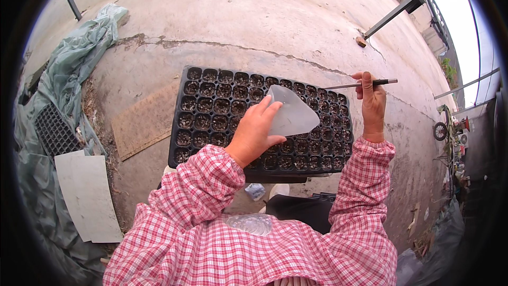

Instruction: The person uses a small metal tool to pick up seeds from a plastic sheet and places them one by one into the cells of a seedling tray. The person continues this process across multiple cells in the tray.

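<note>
A black plastic seedling tray [190,135] lies in front of me, its cells filled with dark, speckled potting mix. Over its middle, my left hand [256,129] grips a translucent sheet of plastic [295,117], bent into a scoop-like shape; a few tiny specks show on it. Beyond the tray's far right corner, my right hand [371,99] holds a thin metal rod with a dark handle [383,82] between thumb and fingers. The rod's tip points left toward the tray's far edge. Part of the tray is hidden under the plastic sheet and my left hand.
Left of the tray, a brown board [145,121] lies on the concrete floor [238,8]. Farther left are a crumpled green tarp [75,53], another seedling tray [55,129] and pale panels [87,198]. A metal post [405,4] rises at the upper right. Assorted equipment [456,127] stands along the right side.
</note>
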`<state>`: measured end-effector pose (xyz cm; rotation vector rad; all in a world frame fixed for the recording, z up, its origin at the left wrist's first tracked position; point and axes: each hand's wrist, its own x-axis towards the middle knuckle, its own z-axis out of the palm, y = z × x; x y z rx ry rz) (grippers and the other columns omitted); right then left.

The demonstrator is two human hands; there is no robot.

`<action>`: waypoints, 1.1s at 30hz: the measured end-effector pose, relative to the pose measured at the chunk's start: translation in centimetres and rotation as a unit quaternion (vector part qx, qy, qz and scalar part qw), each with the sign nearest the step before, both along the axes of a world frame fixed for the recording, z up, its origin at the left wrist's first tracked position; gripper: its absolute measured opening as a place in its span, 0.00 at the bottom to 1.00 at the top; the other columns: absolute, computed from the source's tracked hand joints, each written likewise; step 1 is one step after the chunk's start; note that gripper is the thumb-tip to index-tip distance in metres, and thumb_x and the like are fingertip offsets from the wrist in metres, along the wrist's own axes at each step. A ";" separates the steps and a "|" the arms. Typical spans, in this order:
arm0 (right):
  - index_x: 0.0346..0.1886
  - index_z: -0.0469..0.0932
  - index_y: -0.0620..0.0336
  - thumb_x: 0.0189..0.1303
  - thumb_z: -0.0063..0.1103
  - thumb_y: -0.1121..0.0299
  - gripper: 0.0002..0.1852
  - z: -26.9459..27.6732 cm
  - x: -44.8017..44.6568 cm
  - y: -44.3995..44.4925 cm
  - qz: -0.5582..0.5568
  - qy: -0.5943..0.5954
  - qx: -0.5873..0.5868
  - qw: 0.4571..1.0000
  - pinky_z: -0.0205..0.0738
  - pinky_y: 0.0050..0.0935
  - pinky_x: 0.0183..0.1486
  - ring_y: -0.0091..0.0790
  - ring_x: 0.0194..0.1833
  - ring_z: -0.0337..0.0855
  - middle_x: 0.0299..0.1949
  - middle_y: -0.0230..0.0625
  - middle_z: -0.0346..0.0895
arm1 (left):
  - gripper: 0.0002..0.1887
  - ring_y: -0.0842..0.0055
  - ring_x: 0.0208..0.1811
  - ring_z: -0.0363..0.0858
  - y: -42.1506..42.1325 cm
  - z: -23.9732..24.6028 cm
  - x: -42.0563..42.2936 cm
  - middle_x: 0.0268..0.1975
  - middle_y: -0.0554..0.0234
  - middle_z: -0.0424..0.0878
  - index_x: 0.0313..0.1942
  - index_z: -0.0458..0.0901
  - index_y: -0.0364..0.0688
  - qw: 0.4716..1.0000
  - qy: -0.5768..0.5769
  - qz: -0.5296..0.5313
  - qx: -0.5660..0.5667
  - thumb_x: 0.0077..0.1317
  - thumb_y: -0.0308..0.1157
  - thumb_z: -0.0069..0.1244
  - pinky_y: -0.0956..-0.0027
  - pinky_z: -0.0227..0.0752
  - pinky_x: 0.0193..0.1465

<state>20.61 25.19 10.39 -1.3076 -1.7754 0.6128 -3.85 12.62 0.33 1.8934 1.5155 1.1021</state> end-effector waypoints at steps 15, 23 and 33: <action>0.39 0.77 0.59 0.66 0.59 0.64 0.08 -8.8 0.7 -1.0 0.010 0.350 -0.303 0.886 0.81 0.21 0.27 0.24 0.26 0.82 0.29 0.34 0.81 | 0.41 0.51 0.64 0.69 1.0 -0.2 -0.6 0.65 0.38 0.68 0.62 0.69 0.38 1.000 0.006 0.014 -0.011 0.49 0.39 0.68 0.59 0.63 0.66; 0.38 0.76 0.57 0.66 0.59 0.62 0.09 -10.2 0.9 -0.1 -0.035 0.355 -0.280 0.891 0.79 0.20 0.26 0.22 0.25 0.80 0.28 0.31 0.80 | 0.40 0.48 0.57 0.74 1.1 -0.1 -0.5 0.62 0.38 0.70 0.61 0.70 0.36 1.000 0.006 -0.002 0.017 0.49 0.41 0.67 0.58 0.69 0.60; 0.38 0.76 0.58 0.66 0.59 0.64 0.08 -8.0 -0.7 -1.3 0.050 0.306 -0.311 0.898 0.80 0.19 0.26 0.22 0.25 0.81 0.28 0.32 0.81 | 0.41 0.52 0.64 0.70 0.5 0.0 -1.9 0.64 0.40 0.69 0.61 0.70 0.37 0.999 0.013 0.038 -0.005 0.48 0.40 0.69 0.60 0.64 0.65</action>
